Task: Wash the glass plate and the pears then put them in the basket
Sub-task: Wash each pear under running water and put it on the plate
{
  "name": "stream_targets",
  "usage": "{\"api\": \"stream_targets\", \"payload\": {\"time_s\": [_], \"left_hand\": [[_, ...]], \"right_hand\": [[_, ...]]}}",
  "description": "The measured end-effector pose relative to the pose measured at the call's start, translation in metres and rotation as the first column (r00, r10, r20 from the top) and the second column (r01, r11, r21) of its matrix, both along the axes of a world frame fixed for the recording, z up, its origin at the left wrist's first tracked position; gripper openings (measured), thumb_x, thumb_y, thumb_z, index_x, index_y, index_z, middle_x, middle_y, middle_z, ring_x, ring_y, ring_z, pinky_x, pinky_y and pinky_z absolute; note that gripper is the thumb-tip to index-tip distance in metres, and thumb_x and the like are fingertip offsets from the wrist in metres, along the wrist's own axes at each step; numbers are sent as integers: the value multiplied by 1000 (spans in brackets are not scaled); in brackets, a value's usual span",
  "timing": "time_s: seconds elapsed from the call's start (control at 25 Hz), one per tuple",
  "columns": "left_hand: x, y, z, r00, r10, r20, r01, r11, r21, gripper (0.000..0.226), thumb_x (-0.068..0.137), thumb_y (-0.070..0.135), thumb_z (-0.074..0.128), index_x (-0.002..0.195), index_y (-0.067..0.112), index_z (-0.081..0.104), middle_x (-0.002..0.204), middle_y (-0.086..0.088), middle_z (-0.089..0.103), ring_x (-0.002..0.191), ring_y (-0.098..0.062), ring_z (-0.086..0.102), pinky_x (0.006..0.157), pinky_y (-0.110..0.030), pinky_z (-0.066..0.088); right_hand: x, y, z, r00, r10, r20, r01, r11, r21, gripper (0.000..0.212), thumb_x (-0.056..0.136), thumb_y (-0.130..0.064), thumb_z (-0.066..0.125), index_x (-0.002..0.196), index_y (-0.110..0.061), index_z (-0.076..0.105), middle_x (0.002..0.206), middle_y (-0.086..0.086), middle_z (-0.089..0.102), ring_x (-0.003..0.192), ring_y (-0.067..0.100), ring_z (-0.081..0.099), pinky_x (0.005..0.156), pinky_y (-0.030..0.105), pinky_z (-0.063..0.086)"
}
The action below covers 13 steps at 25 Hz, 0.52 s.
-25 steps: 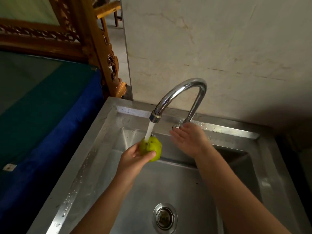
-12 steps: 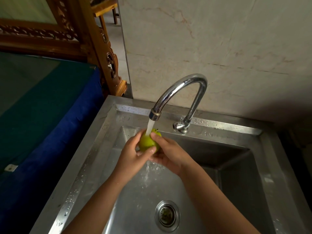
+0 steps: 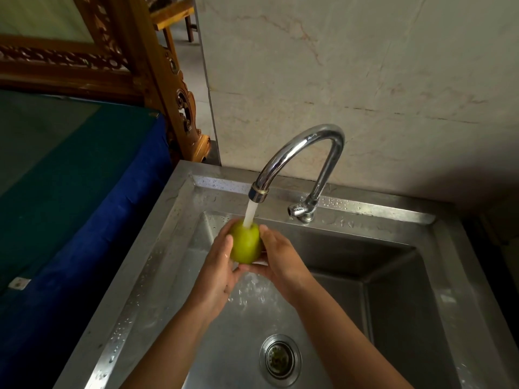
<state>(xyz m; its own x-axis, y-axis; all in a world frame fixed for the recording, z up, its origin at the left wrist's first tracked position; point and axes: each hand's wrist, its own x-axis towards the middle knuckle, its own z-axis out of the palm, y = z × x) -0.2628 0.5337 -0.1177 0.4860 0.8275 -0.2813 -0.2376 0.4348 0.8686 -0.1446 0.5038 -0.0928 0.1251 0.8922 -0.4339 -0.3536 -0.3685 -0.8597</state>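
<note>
Both hands cup one green pear (image 3: 245,242) under the tap (image 3: 303,153): left hand (image 3: 220,272) wrapped on its 9 o'clock side, right hand (image 3: 280,263) on the 3 o'clock side and beneath. Held high, just below the spout, probably so the stream (image 3: 250,213) strikes the top and runs down all round. Pear sits over the sink (image 3: 393,265), drain (image 3: 280,360) at 6 o'clock. Far-side fingers hidden by fruit. Plate, basket, other pears out of view.

steel sink (image 3: 157,265) | running tap (image 3: 303,148) | drain (image 3: 280,359) | blue cloth (image 3: 70,220) | carved wooden frame (image 3: 157,68)
</note>
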Motion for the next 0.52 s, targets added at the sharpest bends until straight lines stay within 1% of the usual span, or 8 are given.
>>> {"api": "stream_targets", "payload": {"time_s": [0.08, 0.16, 0.24, 0.32, 0.36, 0.44, 0.48, 0.52], "left_hand": [[0, 2, 5, 998, -57, -19, 54, 991, -123, 40, 86, 38, 42, 124, 28, 49, 132, -8, 54, 115, -20, 57, 82, -35, 54], [-1, 6, 9, 993, -107, -43, 97, 979, -179, 43, 87, 30, 47, 128, 17, 46, 128, -13, 56, 112, -24, 60, 78, -37, 57], [-3, 10, 13, 994, -108, 21, 110, 961, -255, 49, 81, 26, 55, 128, 14, 47, 125, -14, 57, 107, -25, 62, 72, -35, 59], [-3, 12, 17, 989, -88, 115, 126, 917, -380, 49, 78, 23, 56, 126, 12, 48, 121, -16, 58, 98, -26, 65, 67, -36, 60], [-1, 12, 18, 986, -80, 148, 138, 889, -438, 44, 82, 22, 53, 125, 10, 49, 118, -17, 61, 94, -26, 67, 67, -37, 60], [2, 12, 20, 977, -104, 186, 184, 849, -496, 40, 91, 25, 40, 122, 3, 51, 109, -19, 68, 92, -25, 69, 72, -38, 60], [2, 12, 20, 971, -128, 200, 213, 842, -496, 42, 92, 26, 35, 121, 1, 52, 108, -20, 69, 94, -25, 69, 77, -38, 59], [2, 12, 21, 966, -150, 208, 236, 840, -488, 43, 93, 27, 34, 122, 1, 51, 112, -21, 68, 100, -26, 68, 82, -38, 57]], "right_hand": [[0, -7, -10, 989, -33, 146, 26, 999, 45, 29, 92, -26, 50, 120, -18, 54, 108, 5, 61, 94, 11, 62, 74, 22, 56], [5, -13, -15, 957, -77, 279, 51, 994, 99, 36, 82, -18, 66, 117, -18, 58, 104, -1, 64, 94, 7, 62, 78, 19, 53], [15, -17, -14, 982, -82, 171, 57, 988, 144, 21, 80, -11, 67, 99, -17, 66, 101, 10, 69, 94, 17, 66, 81, 24, 55], [26, -17, -7, 996, -12, 84, -1, 988, 155, 16, 82, -8, 64, 98, -12, 67, 105, 18, 69, 97, 24, 66, 89, 32, 55], [31, -17, -5, 987, 64, 145, -88, 983, 164, 18, 83, -10, 64, 100, -15, 67, 105, 14, 70, 98, 22, 66, 92, 30, 53], [36, -14, -1, 902, 224, 370, -293, 946, 142, 24, 81, -18, 67, 104, -25, 62, 104, 0, 67, 99, 11, 64, 87, 15, 51], [37, -12, 1, 860, 248, 446, -328, 938, 112, 27, 80, -21, 68, 106, -25, 60, 103, -2, 65, 95, 7, 62, 81, 9, 50], [39, -10, 2, 862, 238, 448, -307, 947, 88, 28, 79, -23, 69, 105, -22, 59, 101, 0, 64, 91, 7, 62, 76, 9, 51]]}}
